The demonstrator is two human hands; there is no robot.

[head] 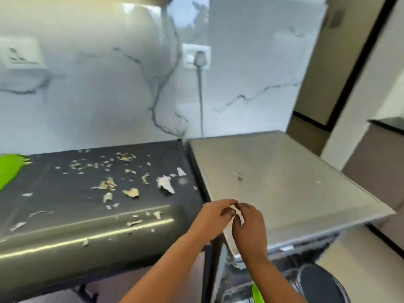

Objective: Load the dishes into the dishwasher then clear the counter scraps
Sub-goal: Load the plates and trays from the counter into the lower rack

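Pale, flaky peel scraps [109, 184] lie scattered over the dark, glossy counter [65, 215]. At its right corner the left hand [213, 217] and right hand [249, 226] meet, fingertips pinching a small white scrap [239, 216] above the matte steel dishwasher top [284, 182].

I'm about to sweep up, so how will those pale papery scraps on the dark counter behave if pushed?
The pale papery scraps look thin and curled, so probably very light and floppy. On the glossy dark counter they would likely slide and scatter rather than clump.
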